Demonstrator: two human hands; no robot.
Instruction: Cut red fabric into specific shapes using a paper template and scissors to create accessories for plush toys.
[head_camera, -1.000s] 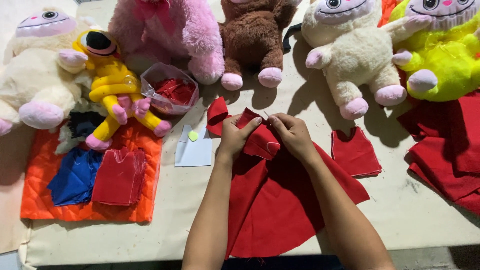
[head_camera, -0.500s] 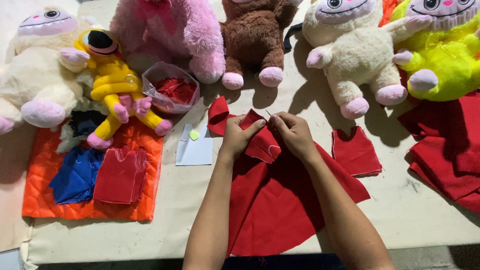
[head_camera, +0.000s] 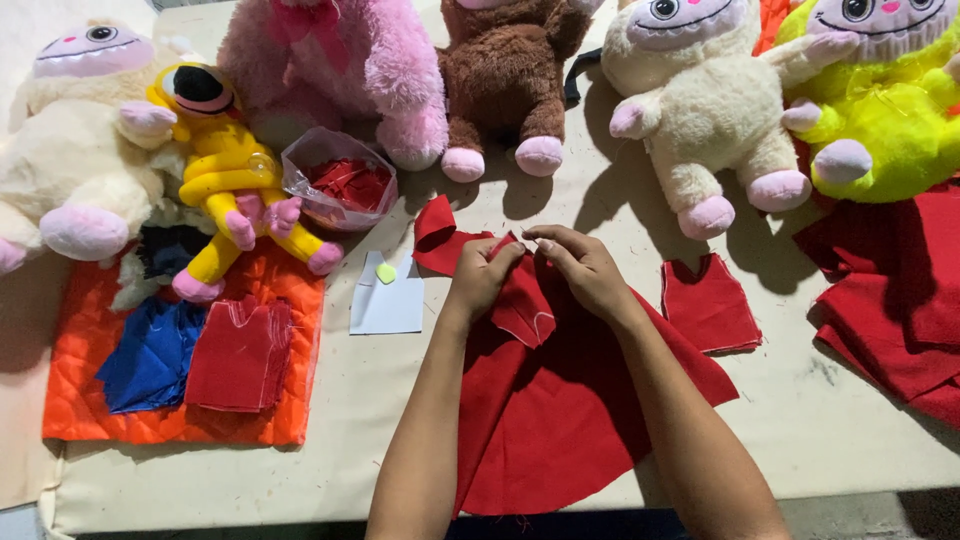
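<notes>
My left hand (head_camera: 482, 276) and my right hand (head_camera: 578, 265) meet at the table's middle, both pinching a small red cloth piece (head_camera: 526, 305) with a chalk outline. Under them a large red fabric sheet (head_camera: 560, 420) spreads toward the near edge. A cut red vest-shaped piece (head_camera: 708, 305) lies just right of my right forearm. Left of my left hand lies a white paper (head_camera: 388, 300) with a small yellow-green chalk (head_camera: 386, 273) on it.
Plush toys line the far side: cream (head_camera: 60, 170), yellow (head_camera: 225, 170), pink (head_camera: 340, 70), brown (head_camera: 505, 70), cream (head_camera: 700, 110), lime (head_camera: 880, 110). A clear bag of red scraps (head_camera: 340, 185) sits nearby. An orange quilted mat (head_camera: 90, 410) holds blue and red pieces. More red fabric (head_camera: 890, 290) at right.
My hands have barely shifted; the fingers keep working the small red piece in the same spot.
</notes>
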